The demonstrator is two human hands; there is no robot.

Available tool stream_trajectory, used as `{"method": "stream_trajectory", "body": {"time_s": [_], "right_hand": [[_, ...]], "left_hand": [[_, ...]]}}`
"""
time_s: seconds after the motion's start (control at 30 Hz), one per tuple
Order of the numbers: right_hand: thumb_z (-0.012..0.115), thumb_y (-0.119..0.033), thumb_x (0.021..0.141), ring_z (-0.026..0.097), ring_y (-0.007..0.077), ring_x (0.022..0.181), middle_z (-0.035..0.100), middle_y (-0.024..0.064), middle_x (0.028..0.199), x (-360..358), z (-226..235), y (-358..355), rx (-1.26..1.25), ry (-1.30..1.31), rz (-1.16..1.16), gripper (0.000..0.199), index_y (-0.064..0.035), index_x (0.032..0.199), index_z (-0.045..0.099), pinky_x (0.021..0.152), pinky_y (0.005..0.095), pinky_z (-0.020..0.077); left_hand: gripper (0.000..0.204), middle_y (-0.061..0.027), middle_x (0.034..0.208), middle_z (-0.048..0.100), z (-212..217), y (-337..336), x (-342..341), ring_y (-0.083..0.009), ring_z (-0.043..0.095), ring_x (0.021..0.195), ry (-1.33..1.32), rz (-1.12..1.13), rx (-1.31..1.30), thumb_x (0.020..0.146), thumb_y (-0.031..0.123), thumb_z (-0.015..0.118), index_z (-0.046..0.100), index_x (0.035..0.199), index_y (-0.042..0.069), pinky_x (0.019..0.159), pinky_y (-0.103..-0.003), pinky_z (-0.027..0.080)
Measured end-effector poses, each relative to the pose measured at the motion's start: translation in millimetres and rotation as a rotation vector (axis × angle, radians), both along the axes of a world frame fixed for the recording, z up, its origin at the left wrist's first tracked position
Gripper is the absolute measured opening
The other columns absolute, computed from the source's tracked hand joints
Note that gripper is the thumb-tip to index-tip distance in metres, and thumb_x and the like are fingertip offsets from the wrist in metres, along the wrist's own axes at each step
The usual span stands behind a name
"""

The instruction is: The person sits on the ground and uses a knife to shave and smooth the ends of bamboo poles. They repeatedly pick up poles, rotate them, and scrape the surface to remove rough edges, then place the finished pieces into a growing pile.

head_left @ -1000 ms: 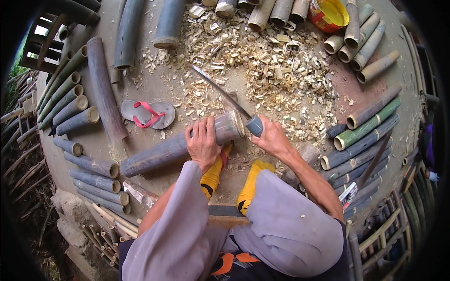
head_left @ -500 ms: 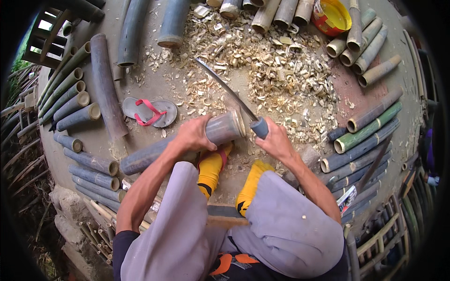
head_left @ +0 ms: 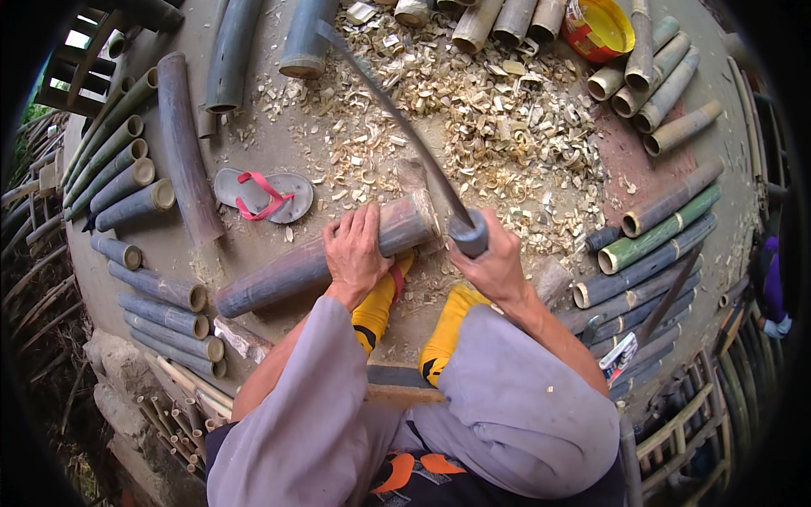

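Chip-strewn floor (head_left: 262,241): left hand (head_left: 356,253) curled over a pole (head_left: 287,275) by the left foot (head_left: 374,311), right hand (head_left: 495,258) clenched round a knife (head_left: 421,152) (held aloft!); a rolling pole could send it into fingers (head_left: 356,218).

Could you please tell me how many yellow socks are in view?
2. One sock is just below the left hand, by the bamboo piece; the other sock is below and left of the right hand in the picture. Others may be hidden.
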State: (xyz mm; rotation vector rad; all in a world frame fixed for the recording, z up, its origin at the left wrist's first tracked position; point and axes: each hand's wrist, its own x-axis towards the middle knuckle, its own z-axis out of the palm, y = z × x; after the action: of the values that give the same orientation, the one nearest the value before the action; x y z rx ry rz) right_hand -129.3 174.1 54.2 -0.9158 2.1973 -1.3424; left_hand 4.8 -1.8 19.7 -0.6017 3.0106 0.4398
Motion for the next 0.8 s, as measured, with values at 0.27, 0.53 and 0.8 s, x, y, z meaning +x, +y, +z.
{"method": "stream_trajectory", "body": {"time_s": [0.27, 0.53, 0.8], "right_hand": [[0.065, -0.005, 0.071, 0.067, 0.0285, 0.064, 0.064, 0.0183, 0.072, -17.6, -54.9, 10.0, 0.471, -0.355, 0.097, 0.037, 0.0027, 0.104, 0.05, 0.054, 0.0356, 0.056], [0.071, -0.004, 0.07, 0.067, 0.0274, 0.065, 0.064, 0.0149, 0.072, 10.1, 15.3, -3.1, -0.024, -0.043, -0.156, 0.029, 0.0014, 0.093, 0.053, 0.056, 0.0342, 0.0518], [0.068, -0.005, 0.074, 0.067, 0.0266, 0.061, 0.063, 0.0195, 0.07, 7.8, -31.1, 3.2, 0.414, -0.25, 0.024, 0.035, 0.0036, 0.102, 0.048, 0.054, 0.0346, 0.0562]], "left_hand": [[0.085, -0.0075, 0.11, 0.055, 21.7, -19.5, -10.0, -0.0241, 0.052, 0.106, -0.2, -0.106, 0.144, 0.045, 0.02, 0.081, 0.048, 0.123, 0.006, 0.088, -0.04, 0.038], [0.072, -0.0033, 0.106, 0.054, 2.5, -25.6, -8.8, -0.0202, 0.052, 0.104, 0.01, -0.123, -0.078, 0.051, 0.006, 0.071, 0.049, 0.119, 0.01, 0.091, -0.04, 0.035], [0.075, -0.0059, 0.112, 0.056, -5.7, -24.6, -6.0, -0.022, 0.053, 0.107, 0.044, -0.097, -0.088, 0.047, 0.006, 0.072, 0.05, 0.119, 0.008, 0.094, -0.039, 0.036]]}}
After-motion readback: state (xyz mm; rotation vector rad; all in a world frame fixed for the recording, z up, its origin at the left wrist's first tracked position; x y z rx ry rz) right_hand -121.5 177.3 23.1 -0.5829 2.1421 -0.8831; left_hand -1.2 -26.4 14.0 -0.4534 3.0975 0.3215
